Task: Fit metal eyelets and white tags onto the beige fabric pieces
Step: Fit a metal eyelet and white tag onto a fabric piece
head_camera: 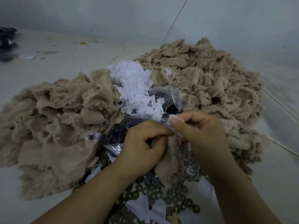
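Between two beige heaps, left hand (pixel 142 143) and right hand (pixel 199 131) pinching beige fabric piece (pixel 169 156), fingers curled

1. A pale grey surface (pixel 53 75) carries everything.
2. A heap of beige fabric pieces (pixel 210 81) lies on it at the right, another beige heap (pixel 48 120) at the left.
3. White tags (pixel 134 88) are piled between the heaps.
4. Ring-shaped metal eyelets (pixel 178 201) are strewn at the near edge.
5. A dark bundle (pixel 6 42), blurred, lies far left.
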### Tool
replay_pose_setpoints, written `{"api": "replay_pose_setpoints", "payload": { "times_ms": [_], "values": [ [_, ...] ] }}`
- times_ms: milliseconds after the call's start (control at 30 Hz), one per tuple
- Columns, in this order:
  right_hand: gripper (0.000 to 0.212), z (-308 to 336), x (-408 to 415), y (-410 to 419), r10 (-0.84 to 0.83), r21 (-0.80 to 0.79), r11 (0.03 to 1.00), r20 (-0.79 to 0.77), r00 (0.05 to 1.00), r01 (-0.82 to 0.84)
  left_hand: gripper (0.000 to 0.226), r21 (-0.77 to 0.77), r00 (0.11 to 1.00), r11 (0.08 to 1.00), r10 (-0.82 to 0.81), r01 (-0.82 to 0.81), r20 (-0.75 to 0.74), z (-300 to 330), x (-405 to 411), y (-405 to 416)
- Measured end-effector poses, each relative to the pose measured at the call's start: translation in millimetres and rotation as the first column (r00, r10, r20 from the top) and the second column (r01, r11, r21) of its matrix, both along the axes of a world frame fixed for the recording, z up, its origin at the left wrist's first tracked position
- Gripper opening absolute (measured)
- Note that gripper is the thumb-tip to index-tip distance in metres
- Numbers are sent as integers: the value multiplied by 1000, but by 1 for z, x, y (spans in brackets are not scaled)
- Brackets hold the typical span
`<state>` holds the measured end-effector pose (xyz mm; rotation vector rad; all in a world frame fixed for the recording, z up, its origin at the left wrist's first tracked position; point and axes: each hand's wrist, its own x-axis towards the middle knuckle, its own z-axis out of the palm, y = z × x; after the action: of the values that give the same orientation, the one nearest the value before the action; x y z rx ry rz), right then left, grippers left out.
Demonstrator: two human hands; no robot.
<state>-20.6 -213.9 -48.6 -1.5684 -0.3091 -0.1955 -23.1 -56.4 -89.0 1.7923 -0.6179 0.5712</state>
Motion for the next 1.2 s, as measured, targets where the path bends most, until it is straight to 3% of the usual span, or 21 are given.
{"api": "replay_pose_setpoints", "payload": {
  "times_ms": [67, 167, 333, 400, 500, 633, 800, 900, 1000, 1200],
  "values": [
    [22, -6, 4, 0, -27, 172, 983, -176, 984, 58, 26, -28, 1000, 1000, -5, 4, -17, -1, 1, -1],
    [26, -10, 7, 6, 122, 401, 914, -415, 901, 61, 27, -46, 998, 999, -8, 5, -63, -2, 0, -3],
    [27, -9, 6, 14, 434, 632, 775, -514, 740, -15, 19, 17, 995, 999, 48, -47, -87, 1, -4, -4],
    [39, -11, 4, 19, 428, 639, 769, -531, 731, 14, 10, 48, 996, 998, 44, -41, -72, 4, -6, -4],
    [51, -12, -1, 28, 361, 613, 787, -558, 747, 77, 16, 113, 994, 989, 98, -93, -39, 5, -8, -9],
    [29, -10, -7, 35, 339, 651, 754, -504, 795, 90, 10, 130, 988, 980, 154, -151, -17, 1, -8, -15],
    [39, -14, -4, 32, 345, 650, 756, -495, 797, 77, 7, 173, 993, 979, 116, -109, -31, 0, -3, -12],
    [17, -12, 0, 21, 228, 541, 840, -413, 882, 36, 8, 194, 999, 980, 43, -38, -21, 2, -3, -7],
    [22, -10, 3, 8, 90, 389, 920, -311, 946, 41, 9, 224, 1000, 974, -27, 26, 2, 2, -3, -5],
    [13, -8, 2, -2, 168, 391, 920, -343, 924, -22, 13, 229, 992, 965, -120, 125, -37, 7, -3, 1]
  ]
}}
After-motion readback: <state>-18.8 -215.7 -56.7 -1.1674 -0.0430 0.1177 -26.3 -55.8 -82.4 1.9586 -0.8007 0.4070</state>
